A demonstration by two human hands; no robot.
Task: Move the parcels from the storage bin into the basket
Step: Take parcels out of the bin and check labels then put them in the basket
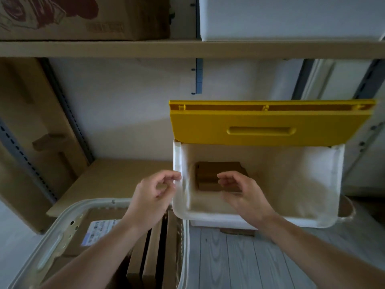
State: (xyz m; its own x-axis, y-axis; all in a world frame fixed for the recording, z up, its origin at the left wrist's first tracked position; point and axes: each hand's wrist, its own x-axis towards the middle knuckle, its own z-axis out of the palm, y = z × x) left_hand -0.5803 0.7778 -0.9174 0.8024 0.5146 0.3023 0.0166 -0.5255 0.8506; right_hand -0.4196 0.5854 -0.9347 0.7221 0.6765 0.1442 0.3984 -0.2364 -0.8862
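Pale grey wood-plank floor [239,257] at bottom. White plastic storage bin [258,221] with raised yellow lid [270,126] stands on floor, right of centre. White perforated plastic basket [62,232] just left of bin; its base not visible. Beige lower shelf board [116,178] behind basket. Upper beige shelf plank [187,49] carries brown printed cardboard box [83,17] at left, white box [291,17] at right.

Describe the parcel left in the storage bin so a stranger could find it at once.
Find the white storage bin with its yellow lid raised. Look at its floor, left of centre, just beyond the right hand. The brown cardboard parcel lies there alone; the other parcels stand in the basket.
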